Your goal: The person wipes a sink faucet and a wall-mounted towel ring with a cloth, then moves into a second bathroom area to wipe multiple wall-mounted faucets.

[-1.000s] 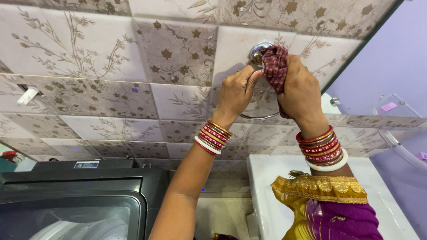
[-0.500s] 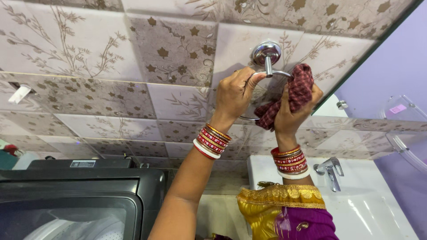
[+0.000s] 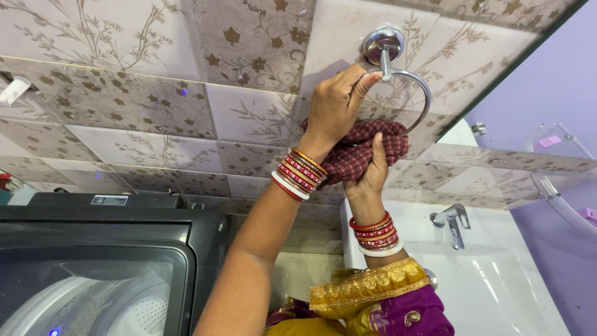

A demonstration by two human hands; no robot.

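Tiled wall: pale glossy tiles with leaf and floral print; carries the towel ring.
Washing machine: dark top-loader, glass lid, well below and left of the towel ring.
Basin: white, with a chrome tap, below the towel ring.
Cloth: maroon with a small checked pattern, bunched, just under the towel ring and touching its lower arc.
Towel ring: chrome loop hanging from a round wall mount.
Left hand: grip closed on the towel ring's upper left.
Right hand: grip closed around the cloth from below.
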